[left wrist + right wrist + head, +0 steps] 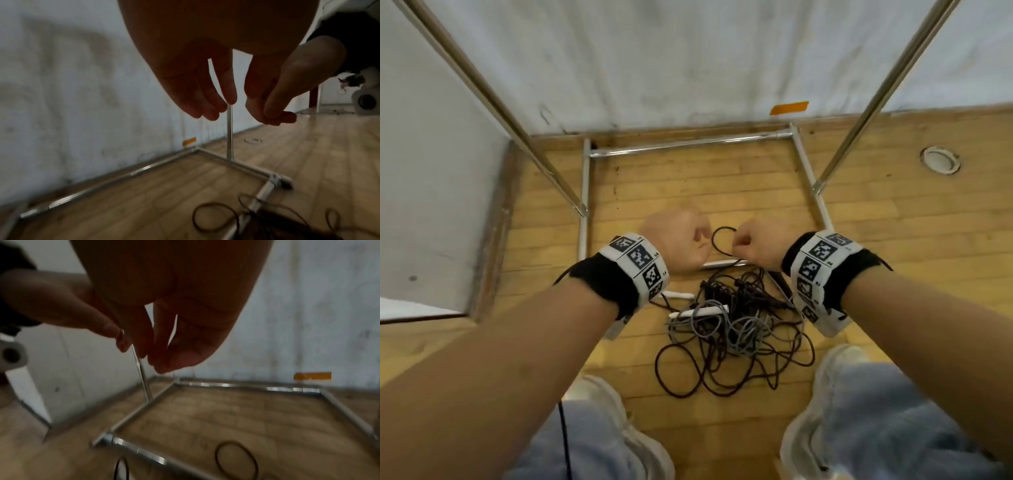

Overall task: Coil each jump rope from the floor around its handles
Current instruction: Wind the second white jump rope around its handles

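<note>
Both hands hang above the wooden floor [893,219] over a tangle of jump ropes. The right hand [758,245] has its fingers curled, and in the head view seems to pinch a loop of the dark rope [722,240]; the wrist views do not confirm it. The left hand [678,240], just beside it, shows loosely curled fingers [207,104] holding nothing. Below both hands lie the grey rope [743,329] and white handles [702,312], inside a metal frame [688,144].

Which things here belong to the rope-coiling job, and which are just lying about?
Job: dark rope; grey rope; white handles; left hand; right hand, above the pile by a dark loop.

Lying about: metal frame; orange tape; floor socket.
</note>
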